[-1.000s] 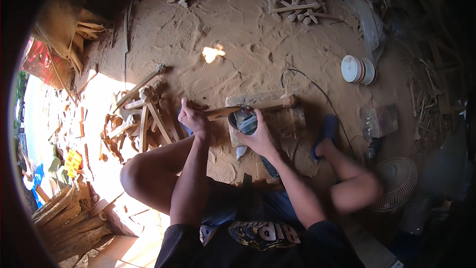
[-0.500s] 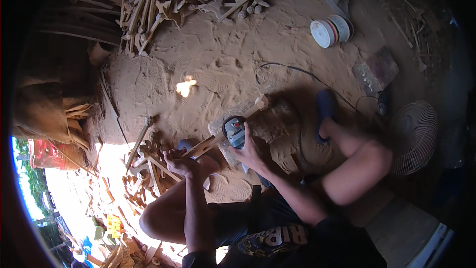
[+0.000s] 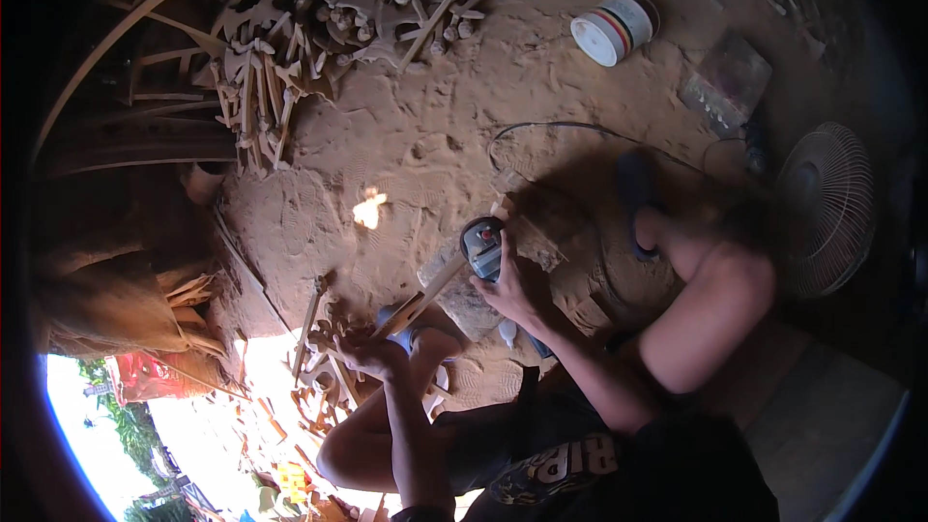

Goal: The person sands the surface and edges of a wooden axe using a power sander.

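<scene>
The right hand (image 3: 517, 290) is wrapped closed around the body of a small grey handheld power grinder (image 3: 481, 244), its head turned down onto a long, slim strip of pale wood (image 3: 425, 298), a grip that keeps the tool's weight pressing on the work. The left hand (image 3: 372, 356) is closed over the near end of that same strip, fingers curled round it, which pins the piece so it cannot skid or spin under the tool. The strip runs diagonally from the left hand up toward the grinder and lies across a rough block of wood or stone (image 3: 464, 300) that seems to serve as a rest; the view is blurred here, so I cannot say just what the block is. The person sits low on the sandy dirt floor (image 3: 416, 135), bare knees drawn up on either side, which brings both hands close over the work. A dark power cable (image 3: 541, 128) loops away across the dirt behind the tool. Just beside the left hand lies a loose heap of short cut wooden pieces (image 3: 324, 367) in sunlight, within easy reach. Farther off are a big pile of carved and turned wooden parts (image 3: 319, 29), a white plastic bucket tipped on its side (image 3: 611, 29), and a round wire-guard floor fan (image 3: 829, 203).
</scene>
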The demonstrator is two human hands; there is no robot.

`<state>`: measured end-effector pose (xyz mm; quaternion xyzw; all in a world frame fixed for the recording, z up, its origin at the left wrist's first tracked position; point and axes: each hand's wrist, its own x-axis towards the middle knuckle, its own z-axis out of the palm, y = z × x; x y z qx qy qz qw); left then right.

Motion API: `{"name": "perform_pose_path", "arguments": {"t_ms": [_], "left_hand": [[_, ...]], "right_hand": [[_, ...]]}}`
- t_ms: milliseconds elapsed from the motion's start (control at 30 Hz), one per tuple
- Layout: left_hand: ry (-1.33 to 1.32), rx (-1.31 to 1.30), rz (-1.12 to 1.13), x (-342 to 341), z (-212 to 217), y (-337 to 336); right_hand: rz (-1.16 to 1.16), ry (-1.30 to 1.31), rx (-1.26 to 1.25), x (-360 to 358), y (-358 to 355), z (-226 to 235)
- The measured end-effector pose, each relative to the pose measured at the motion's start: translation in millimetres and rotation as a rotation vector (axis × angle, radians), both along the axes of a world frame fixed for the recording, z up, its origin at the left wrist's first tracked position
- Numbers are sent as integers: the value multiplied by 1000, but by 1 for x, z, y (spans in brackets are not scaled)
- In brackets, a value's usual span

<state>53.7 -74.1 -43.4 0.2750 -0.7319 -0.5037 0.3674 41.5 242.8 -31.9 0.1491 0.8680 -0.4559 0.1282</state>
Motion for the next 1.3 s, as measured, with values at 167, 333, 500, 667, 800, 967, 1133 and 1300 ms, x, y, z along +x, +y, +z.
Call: {"name": "perform_pose_path", "arguments": {"t_ms": [167,333,500,667,800,967,1133,1300], "left_hand": [[-43,-277,-70,2,-7,-10],[134,210,-25,-15,40,62],[59,370,56,-44,92,51],[-149,254,-224,-102,116,11],[-364,271,-402,-160,78,28],[-701,-334,-373,-166,4,82],[-939,-444,-334,-28,-85,181],[-1069,-19,-97,-10,-134,216]], "right_hand": [[55,62,16,3,-10,13],[-45,93,-29,9,3,-10],[25,173,-155,22,5,12],[-166,325,-179,25,55,48],[-295,354,-157,26,102,102],[-302,488,-186,33,147,146],[-346,540,-159,31,170,172],[-340,523,-201,23,164,159]]}}
